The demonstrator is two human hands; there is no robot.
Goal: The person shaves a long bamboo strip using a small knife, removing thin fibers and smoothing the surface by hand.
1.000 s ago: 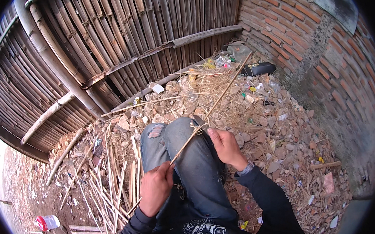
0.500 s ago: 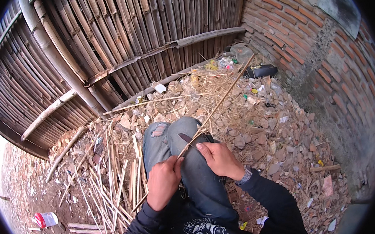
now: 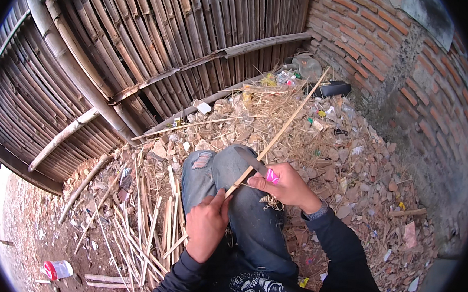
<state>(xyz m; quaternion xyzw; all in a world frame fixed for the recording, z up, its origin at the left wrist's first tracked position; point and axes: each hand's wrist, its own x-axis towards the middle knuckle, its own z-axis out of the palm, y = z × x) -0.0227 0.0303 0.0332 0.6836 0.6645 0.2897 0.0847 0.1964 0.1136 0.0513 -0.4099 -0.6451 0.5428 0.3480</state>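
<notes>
Across my thigh lies a long, thin bamboo strip [image 3: 282,130], slanting from lower left to upper right. My left hand [image 3: 206,226] is closed on its near end, thumb and fingers pressed on it. In my right hand [image 3: 290,188] is a knife [image 3: 252,161] with a pink handle, gripped with the thumb along the strip's side. The blade crosses the strip above my knee, pointing up and left; I cannot tell whether its edge is biting in. Curled shavings [image 3: 270,201] hang on the jeans [image 3: 244,221] just below the right hand.
Several split bamboo strips [image 3: 143,244] lie piled left of my legs. A clear tub with a red lid [image 3: 58,270] sits farther left. Rubble and straw [image 3: 274,102] cover the ground ahead, with a black case [image 3: 330,89] by the brick wall [image 3: 368,44]. A bamboo wall [image 3: 182,30] stands beyond.
My right hand has shifted slightly right, and the knife's pink handle and more of its blade now show. The strip has turned, with a paler face up. Curled shavings have come into sight.
</notes>
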